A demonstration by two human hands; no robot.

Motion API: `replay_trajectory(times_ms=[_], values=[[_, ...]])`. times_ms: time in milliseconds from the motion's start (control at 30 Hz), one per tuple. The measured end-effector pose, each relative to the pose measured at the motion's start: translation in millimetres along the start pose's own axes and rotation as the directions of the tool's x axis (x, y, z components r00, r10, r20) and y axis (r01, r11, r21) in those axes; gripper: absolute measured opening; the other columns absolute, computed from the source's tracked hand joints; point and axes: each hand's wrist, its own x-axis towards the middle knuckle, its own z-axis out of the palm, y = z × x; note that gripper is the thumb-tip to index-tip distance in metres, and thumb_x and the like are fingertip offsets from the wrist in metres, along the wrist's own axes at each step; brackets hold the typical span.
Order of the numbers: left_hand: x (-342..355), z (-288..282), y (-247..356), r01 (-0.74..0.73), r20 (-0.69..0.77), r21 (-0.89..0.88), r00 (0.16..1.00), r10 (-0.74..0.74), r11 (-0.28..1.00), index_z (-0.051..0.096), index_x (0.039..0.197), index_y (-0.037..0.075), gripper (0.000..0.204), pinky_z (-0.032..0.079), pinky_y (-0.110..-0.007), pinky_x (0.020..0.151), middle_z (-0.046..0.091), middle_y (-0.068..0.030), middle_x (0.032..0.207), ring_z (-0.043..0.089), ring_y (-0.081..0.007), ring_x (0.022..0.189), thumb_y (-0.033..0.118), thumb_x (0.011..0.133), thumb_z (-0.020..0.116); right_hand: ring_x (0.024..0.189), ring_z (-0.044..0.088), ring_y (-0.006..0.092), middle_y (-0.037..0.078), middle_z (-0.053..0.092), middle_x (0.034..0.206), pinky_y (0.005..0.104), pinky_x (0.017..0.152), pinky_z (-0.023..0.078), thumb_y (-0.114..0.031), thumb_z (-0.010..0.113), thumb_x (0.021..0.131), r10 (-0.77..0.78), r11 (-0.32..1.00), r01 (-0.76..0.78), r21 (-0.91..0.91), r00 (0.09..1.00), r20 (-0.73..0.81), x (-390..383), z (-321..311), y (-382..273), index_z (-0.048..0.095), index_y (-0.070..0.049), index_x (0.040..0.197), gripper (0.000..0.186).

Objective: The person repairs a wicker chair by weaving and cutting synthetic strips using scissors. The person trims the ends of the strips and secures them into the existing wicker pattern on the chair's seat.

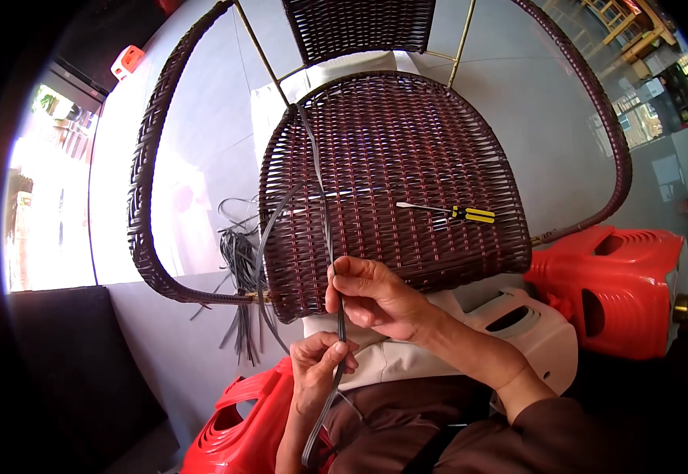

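Note:
In front of me lies a dark brown woven chair with a rounded seat and two curved, wrapped arms. My right hand pinches a grey flat weaving strip just over the seat's near edge. Lower down, my left hand is closed around the same strip. From my hands the strip runs up across the seat to the base of a bare metal rod; its other end loops down by my lap. A screwdriver with a yellow and black handle rests on the seat, its shaft pointing left.
A bundle of loose grey strips hangs beside the chair's left side. Red plastic stools stand at the right and lower left. A beige plastic stool is by my right forearm. A dark panel fills the left.

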Motion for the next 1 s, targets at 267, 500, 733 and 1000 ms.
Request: replay_trajectory(times_ms=[267, 500, 733, 1000], values=[[-35, -51, -19, 0.194, 0.073, 0.122, 0.976, -0.204, 0.973, 0.063, 0.074, -0.006, 0.017, 0.046, -0.025, 0.057, 0.061, -0.0103, 0.063, 0.056, -0.0131, 0.057, 0.01, 0.081, 0.06, 0.043, 0.048, 0.0047, 0.012, 0.064, 0.083, 0.0152, 0.035, 0.032, -0.014, 0.056, 0.088, -0.145, 0.989, 0.145, 0.0, 0.985, -0.09, 1, 2, 0, 0.057, -0.011, 0.087, 0.004], [-92, -118, -58, 0.334, 0.066, -0.013, 0.941, -0.333, 0.942, 0.061, 0.07, -0.002, 0.016, 0.046, -0.025, 0.059, 0.06, -0.0087, 0.063, 0.057, -0.0132, 0.059, 0.011, 0.08, 0.061, 0.043, 0.048, 0.005, 0.011, 0.065, 0.082, 0.0156, 0.036, 0.03, -0.016, 0.059, 0.086, -0.106, 0.994, 0.105, -0.014, 0.985, -0.138, 8, 3, 12, 0.055, -0.012, 0.086, 0.005], [-139, -122, -67, 0.563, -0.052, -0.006, 0.825, -0.562, 0.827, 0.06, 0.077, 0.001, 0.013, 0.043, -0.027, 0.055, 0.06, -0.0087, 0.07, 0.053, -0.0138, 0.057, 0.014, 0.078, 0.063, 0.042, 0.049, 0.006, 0.011, 0.065, 0.082, 0.0164, 0.034, 0.029, -0.015, 0.059, 0.085, -0.196, 0.98, 0.181, -0.088, 0.956, -0.22, 9, 2, 7, 0.054, -0.012, 0.087, 0.007], [-155, -175, -117, 0.371, -0.096, 0.762, 0.875, -0.475, 0.53, 0.062, 0.082, 0.002, 0.011, 0.043, -0.028, 0.056, 0.061, -0.0087, 0.073, 0.055, -0.0132, 0.061, 0.011, 0.076, 0.061, 0.041, 0.05, 0.0069, 0.011, 0.065, 0.079, 0.0164, 0.033, 0.027, -0.014, 0.058, 0.086, -0.248, 0.964, 0.204, -0.172, 0.924, -0.292, 6, 4, -6, 0.052, -0.008, 0.087, 0.008]])
